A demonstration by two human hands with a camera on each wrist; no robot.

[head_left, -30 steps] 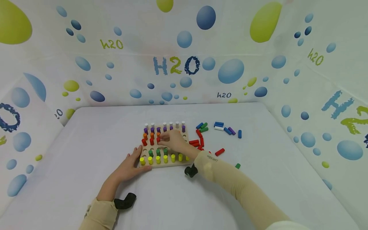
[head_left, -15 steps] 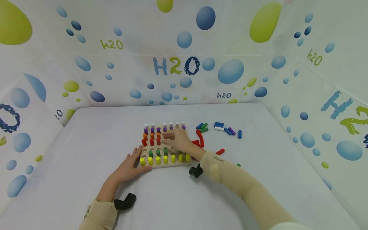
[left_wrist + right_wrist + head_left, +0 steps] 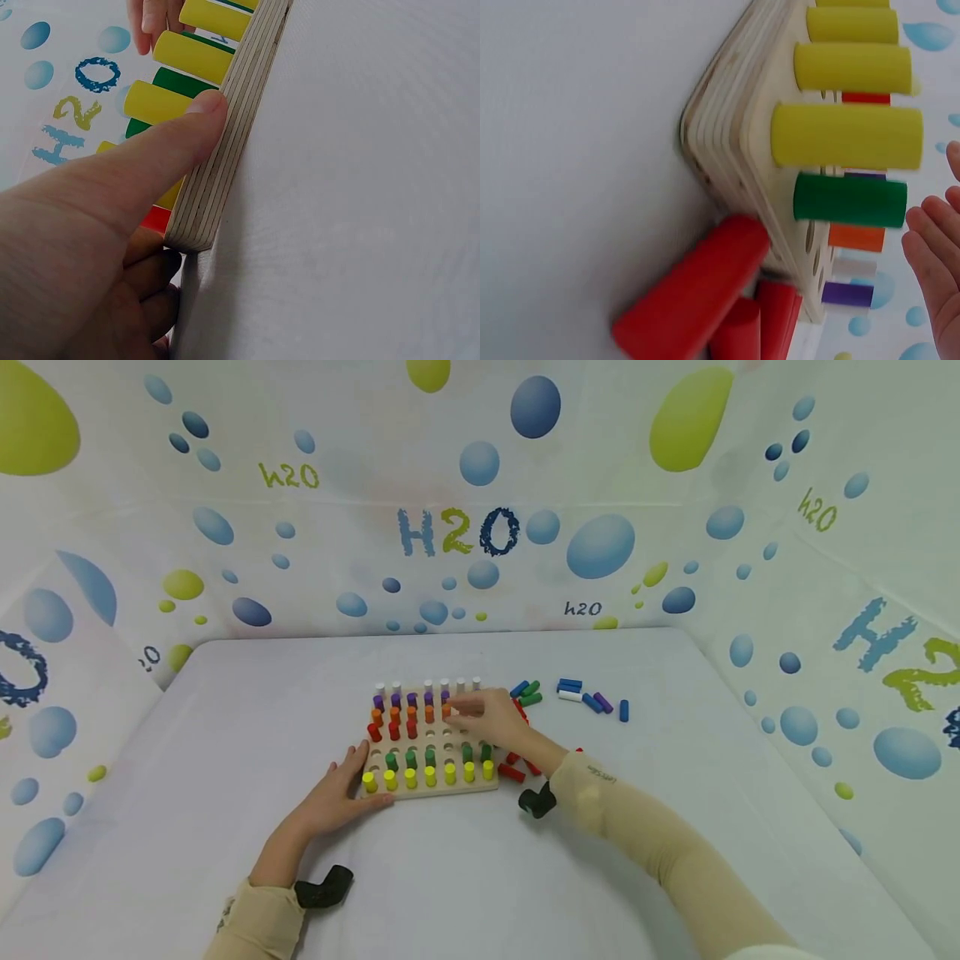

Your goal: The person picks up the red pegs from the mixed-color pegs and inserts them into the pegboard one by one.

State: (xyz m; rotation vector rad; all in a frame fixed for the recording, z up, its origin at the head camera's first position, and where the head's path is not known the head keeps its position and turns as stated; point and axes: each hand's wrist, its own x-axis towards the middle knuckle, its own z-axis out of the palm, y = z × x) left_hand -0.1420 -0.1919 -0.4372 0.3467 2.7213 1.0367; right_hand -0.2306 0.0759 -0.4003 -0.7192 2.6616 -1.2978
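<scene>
Here, largest to smallest:

Table point(image 3: 225, 735): white cloth cover, bubble-print walls on three sides.

Peg board point(image 3: 429, 787): wooden, flat on the table at centre; plywood edge seen close in the left wrist view point(image 3: 229, 142) and the right wrist view point(image 3: 735, 150).

Left hand point(image 3: 337, 793): at 7 o'clock of the board, fingers straight and relaxed; thumb pressed along the board's near edge, holding nothing.

Right hand point(image 3: 495, 714): over the board's 2 o'clock corner, fingers stretched out toward 9 o'clock, slightly apart; whether anything is pinched, cannot tell.

Pegs in the board: yellow row point(image 3: 427, 773) at the 6 o'clock edge, green pegs point(image 3: 429, 758) just behind, red pegs point(image 3: 392, 730) toward 9 o'clock, orange pegs point(image 3: 411, 713) next, then purple pegs point(image 3: 411, 700), white pegs point(image 3: 427, 686) at the 12 o'clock edge.

Loose red pegs point(image 3: 517, 770): lying at 3 o'clock, just beside the board, under the right wrist.

Loose mixed pegs point(image 3: 588, 697): blue, white, purple, green, scattered at 2 o'clock, well apart from the board.
</scene>
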